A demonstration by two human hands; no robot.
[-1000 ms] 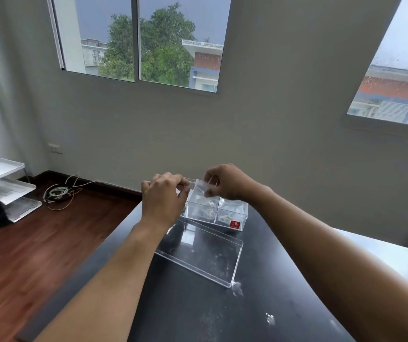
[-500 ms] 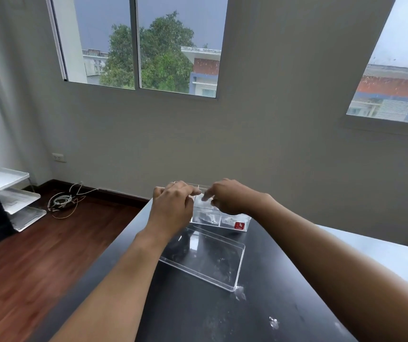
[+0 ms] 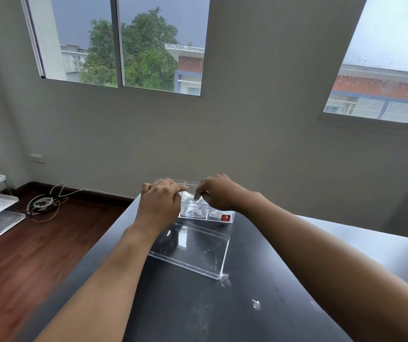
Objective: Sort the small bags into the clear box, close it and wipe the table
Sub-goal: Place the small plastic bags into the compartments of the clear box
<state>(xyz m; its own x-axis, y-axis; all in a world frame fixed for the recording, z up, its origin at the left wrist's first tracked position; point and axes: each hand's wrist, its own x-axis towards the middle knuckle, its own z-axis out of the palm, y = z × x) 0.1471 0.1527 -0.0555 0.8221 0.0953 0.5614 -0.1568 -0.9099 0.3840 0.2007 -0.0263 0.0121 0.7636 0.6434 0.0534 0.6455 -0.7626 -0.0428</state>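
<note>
while both hands pinch a small clear bag (image 3: 194, 197) over the compartmented clear box (image 3: 206, 213), left hand (image 3: 159, 203) and right hand (image 3: 219, 193) fingers pressed on it; lid (image 3: 190, 248) lies on the desk (image 3: 198, 312).

Not much to say about the person here, only two forearms and hands show. Both arms are bare all the way to the frame edge, no sleeves or cuffs. The left hand (image 3: 159, 203) at 11 o'clock has no glove or watch, same with the right hand (image 3: 219, 193) at 1 o'clock. Wrists plain too.
</note>
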